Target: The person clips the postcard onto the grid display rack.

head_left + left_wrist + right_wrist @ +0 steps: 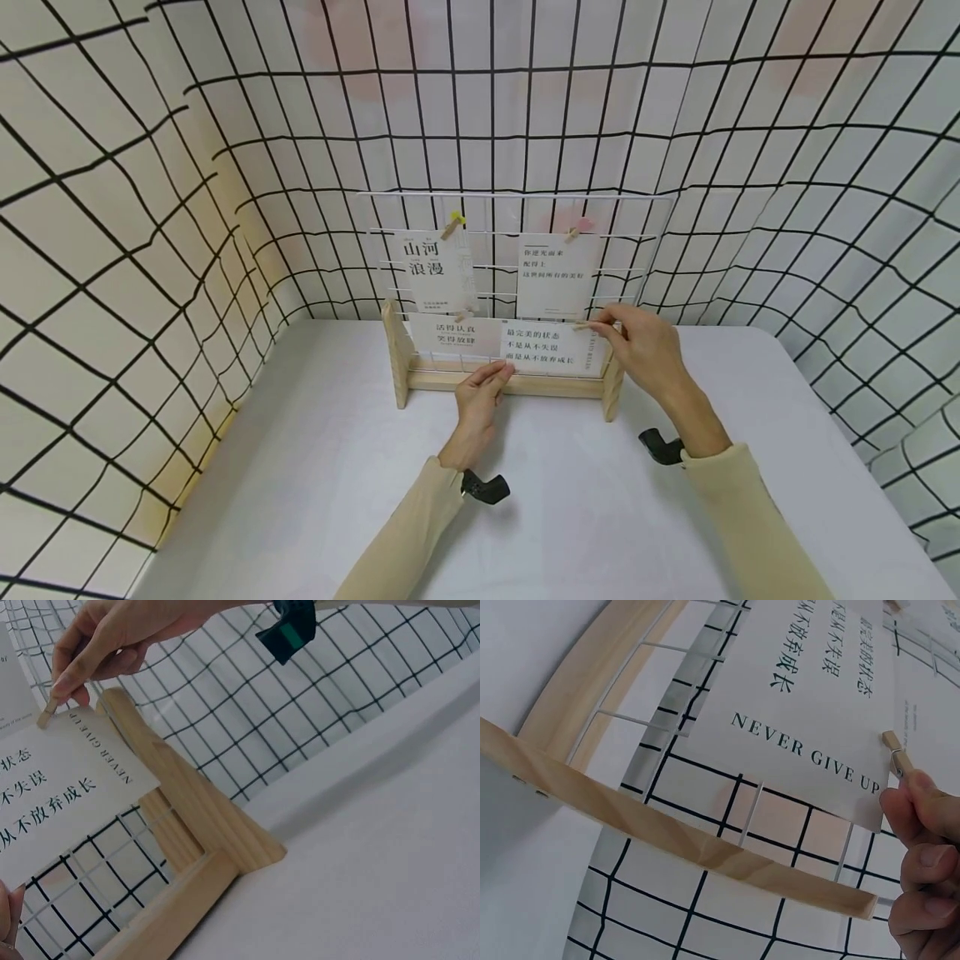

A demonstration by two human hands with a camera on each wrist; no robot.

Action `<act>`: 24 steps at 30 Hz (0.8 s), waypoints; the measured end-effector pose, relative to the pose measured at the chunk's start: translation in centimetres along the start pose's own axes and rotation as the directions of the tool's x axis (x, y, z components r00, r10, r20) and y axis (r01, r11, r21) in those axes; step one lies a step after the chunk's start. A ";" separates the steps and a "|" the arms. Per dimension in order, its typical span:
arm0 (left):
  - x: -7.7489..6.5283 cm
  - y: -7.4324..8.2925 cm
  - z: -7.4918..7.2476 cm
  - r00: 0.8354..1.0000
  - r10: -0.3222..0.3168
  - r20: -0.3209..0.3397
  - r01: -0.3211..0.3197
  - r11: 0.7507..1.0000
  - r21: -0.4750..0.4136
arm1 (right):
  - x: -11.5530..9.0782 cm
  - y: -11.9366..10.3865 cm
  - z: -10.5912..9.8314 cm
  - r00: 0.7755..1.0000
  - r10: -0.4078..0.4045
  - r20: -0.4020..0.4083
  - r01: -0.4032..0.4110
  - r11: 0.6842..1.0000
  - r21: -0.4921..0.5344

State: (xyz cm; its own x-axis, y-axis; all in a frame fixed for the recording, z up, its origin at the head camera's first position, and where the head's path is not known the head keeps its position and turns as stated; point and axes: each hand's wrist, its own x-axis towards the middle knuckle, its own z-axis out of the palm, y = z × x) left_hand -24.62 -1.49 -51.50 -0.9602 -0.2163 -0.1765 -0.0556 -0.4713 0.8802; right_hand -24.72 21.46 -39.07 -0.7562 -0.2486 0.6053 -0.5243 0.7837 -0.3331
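Observation:
A wire grid rack with a wooden base [450,382] stands on the white table, bearing printed cards. My right hand [643,348] pinches a small wooden clothespin [897,752] at the upper edge of the lower right card [551,350], near its corner. In the right wrist view the thumb and a finger squeeze the clothespin's rear end, and its tip meets the card edge beside "NEVER GIVE UP". Lower down, my left hand [478,398] pinches that card's bottom edge. Just its fingertips [9,915] show in the left wrist view.
Two upper cards [435,271] [557,279] hang from clothespins with yellow and pink ornaments. Another card [453,337] hangs at the lower left, a clothespin [464,315] on its top edge. Black-and-white grid cloth [495,100] surrounds the table's back and sides.

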 end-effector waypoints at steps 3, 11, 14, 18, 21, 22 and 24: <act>0.0 0.1 0.0 1.000 0.002 -0.001 -0.002 1.000 -0.007 | 0.2 -0.2 0.1 1.000 -0.012 0.001 0.012 1.000 -0.016; 0.3 -0.2 0.0 1.000 0.015 -0.008 -0.015 1.000 -0.013 | 0.3 -0.8 -0.6 0.999 0.003 0.047 -0.001 0.999 -0.033; 0.4 -0.2 0.0 1.000 0.018 -0.003 -0.018 1.000 -0.014 | 0.2 -0.7 -0.8 0.999 0.002 0.043 0.000 0.999 -0.034; 0.4 -0.2 0.0 1.000 0.016 0.000 -0.016 1.000 -0.016 | 0.3 -0.5 -0.4 0.999 -0.032 0.037 0.033 0.999 -0.031; 0.5 -0.2 0.0 1.000 0.017 -0.003 -0.017 1.000 -0.024 | 0.6 -0.5 0.1 0.996 -0.079 0.029 0.080 0.996 -0.025; 0.5 -0.2 0.0 1.000 0.016 -0.003 -0.017 1.000 -0.027 | 0.8 -0.5 0.3 0.996 -0.091 0.025 0.091 0.996 -0.024; 0.6 -0.3 -0.1 1.000 0.013 -0.005 -0.013 0.999 -0.032 | 0.9 -0.5 0.6 0.995 -0.098 0.021 0.099 0.995 -0.022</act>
State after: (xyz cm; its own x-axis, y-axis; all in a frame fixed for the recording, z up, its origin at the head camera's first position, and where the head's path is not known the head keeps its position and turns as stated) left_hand -25.17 -1.53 -51.95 -0.9595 -0.2267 -0.1672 -0.0342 -0.4953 0.8680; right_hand -25.37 20.48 -38.72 -0.7088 -0.3362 0.6202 -0.5877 0.7676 -0.2555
